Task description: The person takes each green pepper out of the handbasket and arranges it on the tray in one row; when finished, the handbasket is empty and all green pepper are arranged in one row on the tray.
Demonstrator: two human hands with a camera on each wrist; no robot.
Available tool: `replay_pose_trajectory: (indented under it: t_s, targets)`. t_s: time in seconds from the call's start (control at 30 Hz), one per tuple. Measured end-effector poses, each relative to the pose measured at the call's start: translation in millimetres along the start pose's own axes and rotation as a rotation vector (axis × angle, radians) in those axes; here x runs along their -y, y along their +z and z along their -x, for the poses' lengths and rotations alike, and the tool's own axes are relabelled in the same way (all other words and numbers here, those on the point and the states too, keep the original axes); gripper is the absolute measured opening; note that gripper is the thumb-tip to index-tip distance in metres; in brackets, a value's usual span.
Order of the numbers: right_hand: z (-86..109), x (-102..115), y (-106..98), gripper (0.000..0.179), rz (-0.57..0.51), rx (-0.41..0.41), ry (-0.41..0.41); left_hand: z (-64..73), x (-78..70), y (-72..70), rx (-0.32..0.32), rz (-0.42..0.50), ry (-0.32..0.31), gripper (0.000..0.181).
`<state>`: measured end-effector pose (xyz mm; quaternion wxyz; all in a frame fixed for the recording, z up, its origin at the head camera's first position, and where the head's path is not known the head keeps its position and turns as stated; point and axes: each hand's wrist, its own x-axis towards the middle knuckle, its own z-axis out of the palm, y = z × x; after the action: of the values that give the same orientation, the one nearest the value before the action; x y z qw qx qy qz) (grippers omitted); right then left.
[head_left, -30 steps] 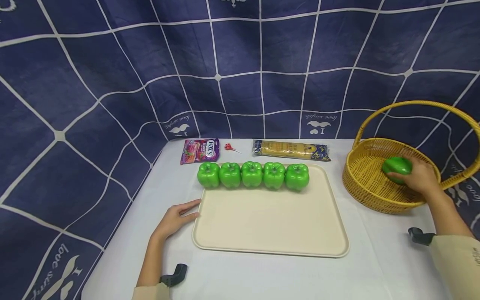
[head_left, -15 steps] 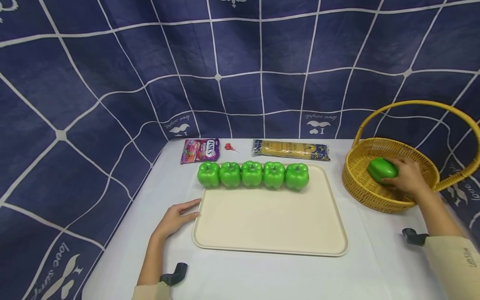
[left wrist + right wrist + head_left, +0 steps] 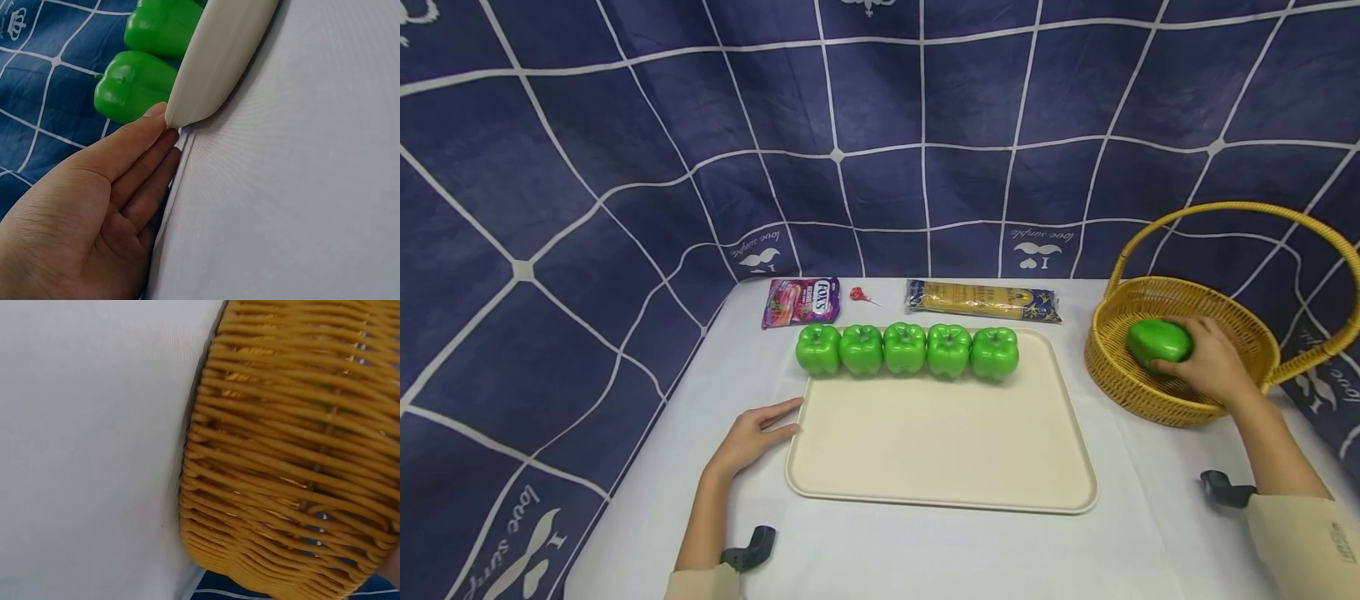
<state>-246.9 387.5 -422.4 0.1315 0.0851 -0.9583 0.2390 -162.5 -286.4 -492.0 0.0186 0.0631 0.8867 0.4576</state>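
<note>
In the head view a green bell pepper [image 3: 1156, 342] lies tilted inside the yellow wicker basket [image 3: 1118, 385] at the right. My right hand [image 3: 1213, 364] reaches over the rim and grips the pepper from its right side. The right wrist view is mostly filled by the basket wall [image 3: 281, 444], so that hand's fingers are hidden there. My left hand [image 3: 748, 437] rests at the left edge of the beige tray [image 3: 940, 450]. Up close, its thumb and fairly straight fingers [image 3: 147, 169] touch the tray rim [image 3: 215, 69]. Several green bell peppers [image 3: 905, 348] stand in a row along the tray's far edge.
Behind the tray lie a purple candy bag [image 3: 802, 302], a red lollipop [image 3: 862, 295] and a long pasta packet [image 3: 983, 301]. The basket's tall handle [image 3: 1232, 206] arches above its bowl. A blue checked curtain [image 3: 880, 100] hangs along the back and left of the white table [image 3: 970, 554].
My right hand has shifted the pepper leftward inside the basket, most of it in the first half second. My left hand and the row on the tray have stayed put.
</note>
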Motion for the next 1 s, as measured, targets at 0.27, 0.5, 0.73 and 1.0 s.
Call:
replay_pose_trajectory:
  t_s: [0.27, 0.5, 0.73, 1.0]
  targets:
    - [13.2, 24, -7, 0.08, -0.056, -0.07, 0.027, 0.3, -0.6, 0.1, 0.0, -0.001, 0.001, 0.046]
    - [21.1, 56, -14, 0.081, -0.104, -0.124, 0.027, -0.1, 0.1, 0.5, 0.0, 0.009, -0.009, 0.046]
    - [19.3, 87, -9, 0.088, -0.169, -0.146, -0.107, 0.8, -1.1, -0.4, 0.003, 0.023, -0.006, 0.046]
    - [13.8, 111, 5, 0.098, -0.249, -0.113, -0.151, 0.6, -2.2, 0.1, 0.003, 0.013, -0.014, 0.046]
